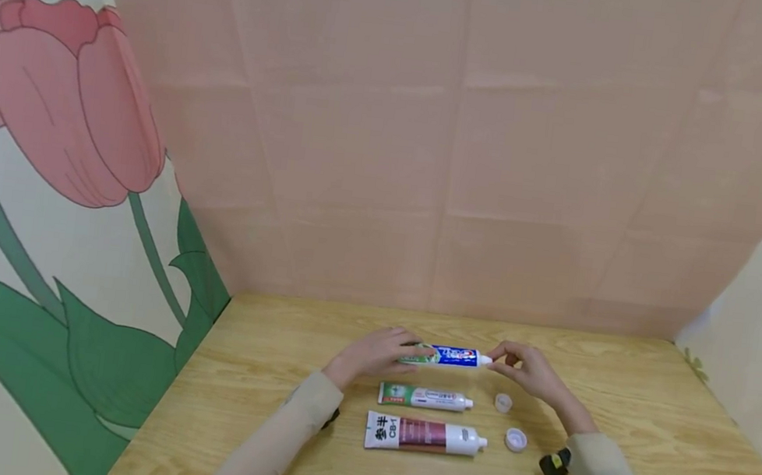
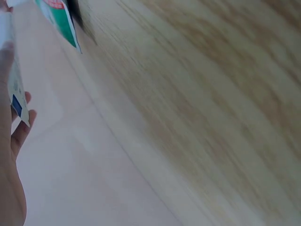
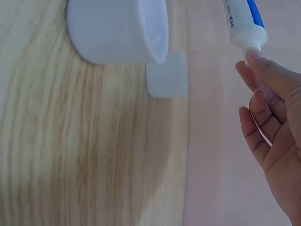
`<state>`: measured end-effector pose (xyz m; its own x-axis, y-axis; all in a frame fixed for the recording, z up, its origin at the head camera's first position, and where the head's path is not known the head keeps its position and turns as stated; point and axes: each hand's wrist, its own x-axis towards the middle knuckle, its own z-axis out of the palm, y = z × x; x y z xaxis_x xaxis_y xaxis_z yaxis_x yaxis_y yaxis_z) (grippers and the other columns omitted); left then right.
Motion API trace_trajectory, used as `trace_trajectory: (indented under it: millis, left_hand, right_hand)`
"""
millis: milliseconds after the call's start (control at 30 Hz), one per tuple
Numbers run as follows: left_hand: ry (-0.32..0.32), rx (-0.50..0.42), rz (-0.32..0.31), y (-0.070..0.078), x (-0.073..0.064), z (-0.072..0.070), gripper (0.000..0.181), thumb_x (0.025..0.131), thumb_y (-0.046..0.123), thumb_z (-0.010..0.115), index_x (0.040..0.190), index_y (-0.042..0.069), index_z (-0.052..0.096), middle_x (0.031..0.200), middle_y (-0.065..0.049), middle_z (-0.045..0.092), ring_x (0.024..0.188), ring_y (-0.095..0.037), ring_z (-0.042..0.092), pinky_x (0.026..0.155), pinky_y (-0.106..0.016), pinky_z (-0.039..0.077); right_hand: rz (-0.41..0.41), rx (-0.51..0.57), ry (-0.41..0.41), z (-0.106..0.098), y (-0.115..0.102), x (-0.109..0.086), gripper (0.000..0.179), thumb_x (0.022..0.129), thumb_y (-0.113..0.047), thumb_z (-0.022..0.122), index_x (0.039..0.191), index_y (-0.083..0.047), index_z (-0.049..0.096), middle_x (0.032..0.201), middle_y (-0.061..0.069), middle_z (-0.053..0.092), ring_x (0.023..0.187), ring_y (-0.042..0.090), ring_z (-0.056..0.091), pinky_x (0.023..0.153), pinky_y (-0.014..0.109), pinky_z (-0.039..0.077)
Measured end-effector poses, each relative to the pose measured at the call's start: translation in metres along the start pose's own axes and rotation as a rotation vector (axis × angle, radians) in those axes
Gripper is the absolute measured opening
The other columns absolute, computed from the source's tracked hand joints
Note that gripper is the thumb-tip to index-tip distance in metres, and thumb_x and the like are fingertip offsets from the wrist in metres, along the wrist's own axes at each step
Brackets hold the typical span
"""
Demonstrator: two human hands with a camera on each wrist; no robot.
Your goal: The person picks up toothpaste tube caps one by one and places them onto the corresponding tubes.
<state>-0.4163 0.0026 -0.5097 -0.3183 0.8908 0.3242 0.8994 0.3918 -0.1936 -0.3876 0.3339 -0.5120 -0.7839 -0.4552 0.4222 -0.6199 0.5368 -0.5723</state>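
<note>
My left hand (image 1: 375, 353) grips a blue, green and white toothpaste tube (image 1: 457, 357) by its flat end, level above the table. At the tube's white tip, my right hand (image 1: 535, 374) pinches with thumb and forefinger, its other fingers loosely bent in the right wrist view. Whether a small cap sits under those fingertips is hidden. Nearer lies a smaller green and white toothpaste tube (image 1: 425, 398), its nozzle bare. In front of it is a larger white and maroon toothpaste tube (image 1: 425, 435), also uncapped. Both point right.
Right of the two lying tubes stand a small white cap (image 1: 503, 403) and a larger white cap (image 1: 516, 440). Black wrist devices (image 1: 554, 466) are on both wrists. The wooden table (image 1: 260, 427) meets a pink sheet (image 1: 442, 197) at the back.
</note>
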Motion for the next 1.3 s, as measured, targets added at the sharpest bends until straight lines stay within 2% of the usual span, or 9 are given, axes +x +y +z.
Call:
trace_trajectory:
  millis: [100, 267, 467, 667, 867, 1300]
  left_hand:
    - [0.003, -0.012, -0.01, 0.0, 0.001, 0.0, 0.049, 0.09, 0.037, 0.059, 0.136, 0.029, 0.045, 0.125, 0.004, 0.056, 0.115, -0.01, 0.05, 0.101, -0.024, 0.041]
    - [-0.029, -0.041, -0.039, -0.002, 0.001, 0.003, 0.048, 0.091, 0.037, 0.057, 0.136, 0.03, 0.045, 0.126, 0.004, 0.055, 0.115, -0.009, 0.049, 0.101, -0.024, 0.04]
    - [-0.118, -0.083, -0.098, -0.002, 0.002, 0.009, 0.048, 0.092, 0.037, 0.055, 0.138, 0.034, 0.041, 0.131, 0.004, 0.052, 0.118, -0.01, 0.047, 0.102, -0.026, 0.039]
    - [-0.189, -0.128, -0.16, -0.005, 0.002, 0.015, 0.049, 0.093, 0.04, 0.051, 0.14, 0.039, 0.035, 0.134, 0.005, 0.048, 0.122, -0.01, 0.044, 0.106, -0.03, 0.036]
    - [-0.217, -0.152, -0.154, -0.007, 0.004, 0.016, 0.05, 0.093, 0.038, 0.053, 0.14, 0.037, 0.036, 0.133, 0.004, 0.05, 0.122, -0.011, 0.045, 0.107, -0.031, 0.035]
    - [-0.243, -0.182, -0.154, -0.009, 0.006, 0.018, 0.05, 0.092, 0.036, 0.054, 0.139, 0.034, 0.039, 0.133, 0.002, 0.05, 0.124, -0.013, 0.044, 0.109, -0.032, 0.032]
  right_hand:
    - [0.025, -0.004, -0.033, 0.0, 0.003, 0.002, 0.006, 0.084, -0.014, 0.068, 0.09, -0.013, 0.068, 0.087, -0.004, 0.066, 0.072, 0.006, 0.052, 0.062, 0.022, 0.047]
    - [0.02, -0.003, -0.057, 0.002, 0.011, 0.005, 0.007, 0.083, -0.012, 0.069, 0.09, -0.01, 0.068, 0.086, -0.002, 0.066, 0.072, 0.006, 0.051, 0.063, 0.02, 0.046]
    - [-0.023, 0.033, -0.071, 0.007, 0.022, 0.006, 0.009, 0.081, -0.004, 0.069, 0.088, -0.01, 0.068, 0.082, 0.002, 0.067, 0.067, 0.004, 0.051, 0.057, 0.02, 0.045]
    - [0.03, 0.049, -0.104, 0.009, 0.026, 0.008, 0.009, 0.081, -0.007, 0.07, 0.088, -0.012, 0.068, 0.081, -0.002, 0.065, 0.065, 0.006, 0.051, 0.055, 0.02, 0.044]
    - [0.06, 0.068, -0.135, 0.011, 0.028, 0.01, 0.009, 0.082, -0.005, 0.069, 0.089, -0.01, 0.067, 0.081, 0.004, 0.065, 0.063, 0.008, 0.049, 0.053, 0.02, 0.042]
    - [0.139, 0.076, -0.181, 0.014, 0.035, 0.012, 0.008, 0.083, -0.009, 0.068, 0.09, -0.012, 0.067, 0.083, 0.002, 0.064, 0.066, 0.01, 0.049, 0.055, 0.02, 0.044]
